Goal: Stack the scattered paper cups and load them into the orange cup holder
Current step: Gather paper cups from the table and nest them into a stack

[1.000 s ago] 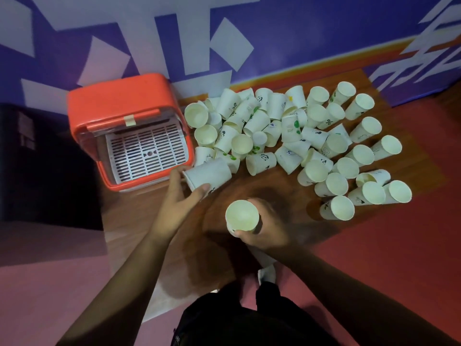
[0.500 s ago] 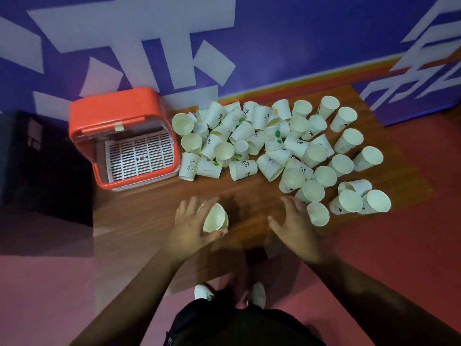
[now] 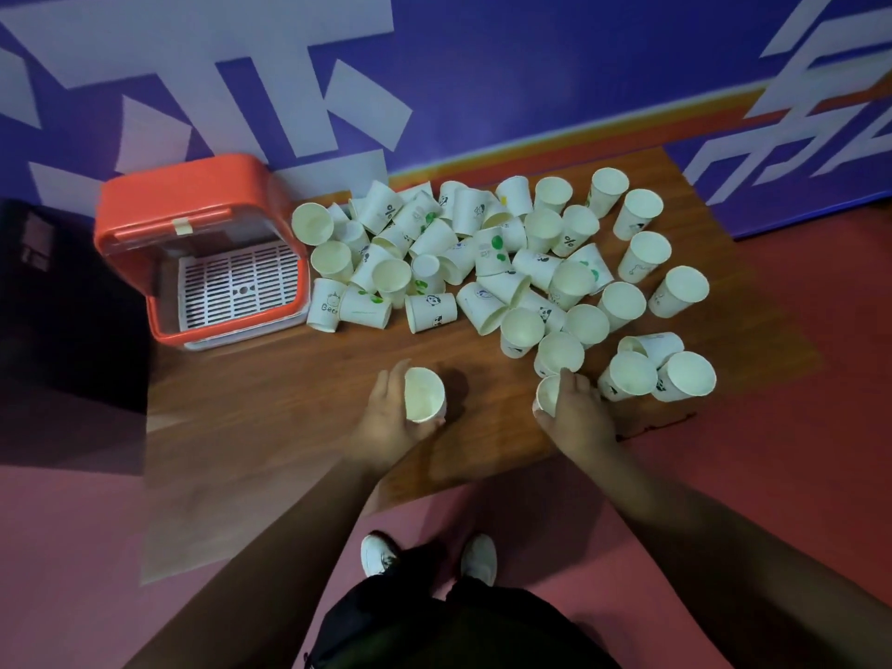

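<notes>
Many white paper cups (image 3: 487, 263) lie scattered across the back half of a wooden table (image 3: 270, 398), some upright, some tipped over. The orange cup holder (image 3: 193, 205) stands at the table's back left, its lid raised over a white slotted tray (image 3: 236, 284). My left hand (image 3: 386, 422) grips a cup (image 3: 422, 393), mouth up, near the table's front middle. My right hand (image 3: 574, 415) closes over another cup (image 3: 548, 395) at the near edge of the pile, hiding most of it.
A blue wall with white shapes and an orange stripe (image 3: 555, 152) runs behind the table. A dark box (image 3: 53, 292) sits left of the holder. Pink floor surrounds the table, with my white shoes (image 3: 429, 555) just below its front edge.
My right hand has reached right and closed on a cup at the pile's near edge. My left hand has kept its cup. The camera has pulled back.
</notes>
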Demonstrator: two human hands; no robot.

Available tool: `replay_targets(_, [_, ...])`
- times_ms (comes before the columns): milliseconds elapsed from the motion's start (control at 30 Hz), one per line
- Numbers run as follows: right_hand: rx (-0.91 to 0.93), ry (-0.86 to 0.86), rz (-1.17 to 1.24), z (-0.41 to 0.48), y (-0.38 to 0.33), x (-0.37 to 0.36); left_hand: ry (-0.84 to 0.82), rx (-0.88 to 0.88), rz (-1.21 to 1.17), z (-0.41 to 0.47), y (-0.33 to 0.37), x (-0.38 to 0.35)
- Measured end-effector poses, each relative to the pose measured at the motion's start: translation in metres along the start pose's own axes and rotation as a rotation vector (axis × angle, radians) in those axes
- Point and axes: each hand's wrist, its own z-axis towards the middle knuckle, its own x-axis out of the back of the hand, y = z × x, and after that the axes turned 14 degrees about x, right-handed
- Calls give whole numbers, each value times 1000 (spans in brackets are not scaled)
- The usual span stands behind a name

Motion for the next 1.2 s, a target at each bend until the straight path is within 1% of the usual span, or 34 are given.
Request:
replay_targets(67, [37, 4, 43, -4, -2, 10, -9, 32, -58, 1, 12, -14])
replay_targets(133, [41, 42, 158, -7, -6, 27, -30, 43, -109, 2, 21, -26])
replay_targets(267, [94, 248, 482, -7, -21, 71, -181, 78, -301, 7, 29, -43])
replay_targets(300, [130, 257, 547, -6, -27, 82, -228, 87, -347, 7, 28, -45])
replay_targets(333, [168, 228, 599, -6, -34, 92, -275, 99, -386, 9, 24, -47])
replay_targets(400, [234, 118, 655, -9, -47, 104, -345, 130, -438, 9, 15, -46])
replay_targets(467, [326, 46, 597, -13, -57, 101, -356, 165, -474, 4, 8, -39])
replay_targets(500, [375, 29, 559, -14, -60, 95, -361, 192, -530, 1, 7, -36])
replay_targets(567, [464, 31, 491, -14, -65, 78, -385, 277, -668, -6, 9, -30])
replay_targets(600, [506, 43, 456, -13, -67, 69, -400, 314, -698, -8, 10, -29])
replay_targets(700, [645, 58, 283, -5, -75, 49, -409, 380, -708, -9, 8, -29])
replay_targets(767, [693, 56, 189, 1, -78, 39, -416, 395, -708, -7, 7, -31])
replay_targets(900, [647, 19, 233, 8, -78, 28, -403, 353, -630, -1, 10, -30])
replay_targets(1000, [575, -23, 385, 4, -71, 33, -305, 384, -613, 14, 7, -25])
replay_targets(1033, [506, 9, 449, 4, -66, 37, -245, 388, -576, 21, 8, -22])
replay_targets(1067, [422, 77, 483, 6, -59, 40, -172, 376, -517, 28, 12, -18])
replay_targets(1100, [335, 174, 467, 8, -51, 43, -109, 364, -451, 36, 16, -14])
replay_targets(1167, [165, 336, 304, 16, -31, 44, -20, 355, -402, 57, 23, -7])
replay_targets(1200, [92, 349, 196, 21, -22, 43, 14, 370, -420, 68, 27, -4])
